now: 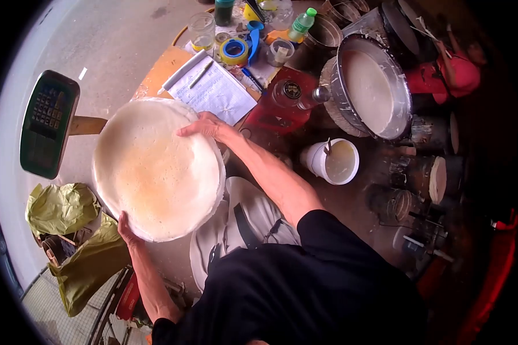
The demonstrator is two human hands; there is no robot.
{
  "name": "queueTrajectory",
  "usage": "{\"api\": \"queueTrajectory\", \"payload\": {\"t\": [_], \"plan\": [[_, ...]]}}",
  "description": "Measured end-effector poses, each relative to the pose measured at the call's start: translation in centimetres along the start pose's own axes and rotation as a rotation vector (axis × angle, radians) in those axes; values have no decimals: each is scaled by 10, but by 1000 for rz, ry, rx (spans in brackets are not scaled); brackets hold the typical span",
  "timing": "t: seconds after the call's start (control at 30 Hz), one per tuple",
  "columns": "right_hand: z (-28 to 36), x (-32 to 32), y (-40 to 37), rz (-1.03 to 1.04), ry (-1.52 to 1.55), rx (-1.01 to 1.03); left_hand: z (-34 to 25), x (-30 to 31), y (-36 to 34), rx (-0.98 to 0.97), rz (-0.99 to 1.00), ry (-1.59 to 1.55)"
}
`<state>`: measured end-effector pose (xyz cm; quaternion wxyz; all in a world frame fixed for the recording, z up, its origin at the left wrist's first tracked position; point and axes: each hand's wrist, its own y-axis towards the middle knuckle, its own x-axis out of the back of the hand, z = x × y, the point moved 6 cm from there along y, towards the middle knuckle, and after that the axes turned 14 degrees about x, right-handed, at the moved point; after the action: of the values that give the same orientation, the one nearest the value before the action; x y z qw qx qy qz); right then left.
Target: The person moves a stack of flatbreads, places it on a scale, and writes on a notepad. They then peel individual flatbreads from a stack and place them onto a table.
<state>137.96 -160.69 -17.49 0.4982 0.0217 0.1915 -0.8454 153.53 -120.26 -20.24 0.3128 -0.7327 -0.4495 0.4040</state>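
Note:
Both my hands hold a thick stack of large round flatbreads (pixel 158 167), pale with a browned middle and ragged edges. My left hand (pixel 129 229) grips its near left rim, thumb on top and the other fingers hidden beneath. At the far right rim, my right hand (pixel 204 126) clasps the stack with its thumb laid over the upper face. The stack is tilted, and its underside is out of sight. Just beyond it lies an open notebook (pixel 210 89) with a pen (pixel 200 75) on its written page.
A scale's keypad display (pixel 50 123) stands at the left on a post. A wide metal basin (pixel 406 112) of pale liquid and a white bucket (pixel 311 158) are at the right. Tape rolls (pixel 234 52), jars and bottles crowd the back. Another person (pixel 463 75) is at the far right.

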Motion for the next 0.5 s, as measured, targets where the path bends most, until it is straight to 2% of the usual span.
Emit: {"api": "queueTrajectory", "payload": {"t": [0.07,0.13,0.17,0.23,0.33,0.37,0.47,0.5], "plan": [[8,1,-3,-44,-46,29,1,-6,7,19,201,-29],[6,5,0,-153,-264,162,-4,-55,-21,-26,334,-29],[11,6,-4,-164,-358,159,-8,-67,-30,-41,365,-28],[25,0,-20,-148,-440,139,-15,-61,-36,-42,321,29],[31,-13,-48,-175,-341,277,-23,-44,-39,-40,255,118],[35,-17,-59,-192,-425,307,-27,-38,-41,-41,241,143],[53,-33,-128,-338,-171,500,-33,-29,-49,-33,213,244],[37,-33,-141,-370,-211,428,-33,-27,-51,-20,203,277]]}}
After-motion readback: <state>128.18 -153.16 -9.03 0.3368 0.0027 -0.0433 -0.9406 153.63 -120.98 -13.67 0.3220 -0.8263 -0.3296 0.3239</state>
